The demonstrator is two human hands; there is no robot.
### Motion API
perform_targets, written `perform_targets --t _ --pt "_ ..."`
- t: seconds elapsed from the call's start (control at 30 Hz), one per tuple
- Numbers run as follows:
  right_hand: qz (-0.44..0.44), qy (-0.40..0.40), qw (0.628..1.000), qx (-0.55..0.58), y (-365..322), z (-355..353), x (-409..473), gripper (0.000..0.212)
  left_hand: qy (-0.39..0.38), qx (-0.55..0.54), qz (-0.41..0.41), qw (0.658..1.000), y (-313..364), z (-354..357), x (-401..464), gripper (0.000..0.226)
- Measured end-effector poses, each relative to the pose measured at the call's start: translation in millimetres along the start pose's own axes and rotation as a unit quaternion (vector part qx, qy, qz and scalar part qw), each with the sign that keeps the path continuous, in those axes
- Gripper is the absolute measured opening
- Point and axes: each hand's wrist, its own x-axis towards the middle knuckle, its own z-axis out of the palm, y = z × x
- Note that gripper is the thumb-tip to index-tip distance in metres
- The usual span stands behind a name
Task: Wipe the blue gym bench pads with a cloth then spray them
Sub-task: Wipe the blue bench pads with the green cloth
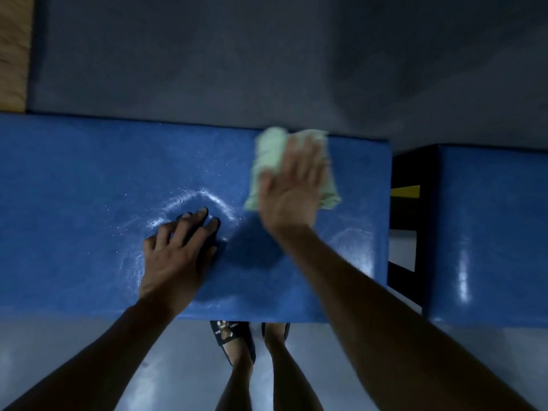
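Observation:
A long blue bench pad runs across the middle of the head view, shiny and dented where I lean on it. My left hand presses flat on the pad with fingers spread, holding nothing. My right hand lies flat on a pale green cloth near the pad's far right edge; the hand is blurred with motion. The cloth sticks out past the fingers and to both sides. A second blue pad stands to the right, across a gap.
A black frame with a yellow strip shows in the gap between the pads. Dark grey floor lies beyond the bench, lighter shiny floor on my side. My feet in dark sandals stand below the pad's near edge. A wooden surface is at top left.

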Motion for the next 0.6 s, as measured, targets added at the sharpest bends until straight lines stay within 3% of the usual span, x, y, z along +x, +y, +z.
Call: perform_targets --t 0.1,0.2,0.27,0.37,0.47,0.6 --pt "-0.234 -0.071 0.97 -0.016 -20.6 4.2 -20.6 0.067 0.002 0.004 0.001 1.0 -0.1 -1.2 0.6 0.044" --pt "-0.32 -0.077 0.943 -0.044 35.2 -16.1 -7.7 0.062 -0.005 -0.001 -0.003 1.0 0.7 -2.6 1.2 0.045" --pt "-0.247 -0.068 0.966 -0.047 91.5 -34.5 -0.6 0.062 -0.012 -0.007 -0.007 1.0 0.7 -3.8 1.7 0.046" --pt "-0.022 -0.054 0.998 0.004 149.2 -59.9 -9.2 0.068 -0.019 -0.011 -0.01 1.0 -1.3 -4.2 2.5 0.045" --pt "0.177 -0.037 0.98 0.085 143.3 -50.7 -12.7 0.073 -0.013 -0.013 -0.003 1.0 -4.3 -2.8 2.8 0.043" --pt "0.246 0.015 0.969 0.008 108.2 -36.0 -9.5 0.072 0.013 -0.016 0.015 1.0 -7.5 1.7 2.1 0.043"
